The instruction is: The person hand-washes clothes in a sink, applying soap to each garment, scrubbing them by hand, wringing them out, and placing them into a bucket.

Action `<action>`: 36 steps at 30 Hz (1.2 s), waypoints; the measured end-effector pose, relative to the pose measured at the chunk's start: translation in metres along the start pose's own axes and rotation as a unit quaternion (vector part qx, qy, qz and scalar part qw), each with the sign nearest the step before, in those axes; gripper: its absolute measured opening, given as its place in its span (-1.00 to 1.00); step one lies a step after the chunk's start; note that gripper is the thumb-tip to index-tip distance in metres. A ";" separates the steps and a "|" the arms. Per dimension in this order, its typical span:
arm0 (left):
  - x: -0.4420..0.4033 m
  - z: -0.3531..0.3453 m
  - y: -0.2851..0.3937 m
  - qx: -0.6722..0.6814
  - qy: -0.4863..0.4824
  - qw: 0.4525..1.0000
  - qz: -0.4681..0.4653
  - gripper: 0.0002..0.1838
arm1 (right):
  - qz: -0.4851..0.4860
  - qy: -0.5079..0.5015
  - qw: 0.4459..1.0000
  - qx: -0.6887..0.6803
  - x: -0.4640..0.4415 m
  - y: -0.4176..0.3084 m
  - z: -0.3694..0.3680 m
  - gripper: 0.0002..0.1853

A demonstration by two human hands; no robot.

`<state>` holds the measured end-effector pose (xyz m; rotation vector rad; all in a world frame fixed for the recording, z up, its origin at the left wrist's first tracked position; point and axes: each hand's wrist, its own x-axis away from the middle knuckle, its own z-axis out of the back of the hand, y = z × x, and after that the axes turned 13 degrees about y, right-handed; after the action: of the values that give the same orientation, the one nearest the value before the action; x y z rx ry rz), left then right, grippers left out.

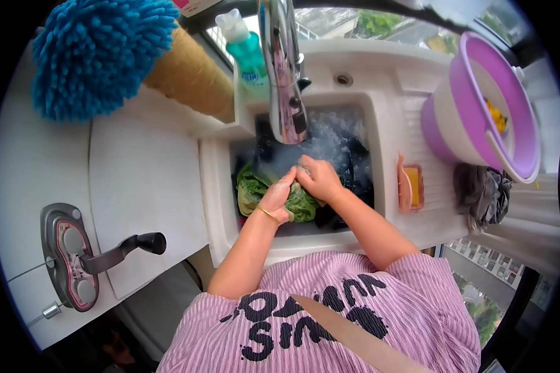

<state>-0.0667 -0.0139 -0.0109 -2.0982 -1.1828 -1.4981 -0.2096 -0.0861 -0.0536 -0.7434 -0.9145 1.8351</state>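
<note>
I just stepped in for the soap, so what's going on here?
A person has the left hand and right hand together at a green crumpled bundle over the sink, below the faucet. Dark material lies in the water around it; what the bundle is made of is hard to tell. The yellow soap sits to the right, with a purple-and-white bucket beyond it.

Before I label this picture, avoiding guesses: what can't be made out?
Head view:
- What, if anything, the right hand encloses: curled fingers hide it.
- Full shape of the green bundle: left hand covers part.
- Bottom of the sink: water and dark items hide it.
- Yellow thing in the bucket: too small to identify.
</note>
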 end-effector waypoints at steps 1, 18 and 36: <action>0.001 0.004 0.003 -0.017 -0.057 0.998 -0.025 -0.60 | 0.006 -0.026 0.998 -0.050 -0.005 -0.001 0.013 -0.74; -0.048 0.003 -0.040 0.104 -0.113 0.941 -0.303 -0.60 | 0.194 0.118 0.974 -0.017 0.002 -0.065 -0.002 -0.66; -0.082 0.021 0.037 -0.652 0.222 0.535 -0.489 -0.48 | 0.290 0.013 0.930 0.226 -0.059 0.010 0.032 -0.70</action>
<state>-0.0344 -0.0593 -0.0849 -0.9023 -1.0642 -4.0975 -0.2162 -0.1517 -0.0383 -0.7865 -0.2218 2.4261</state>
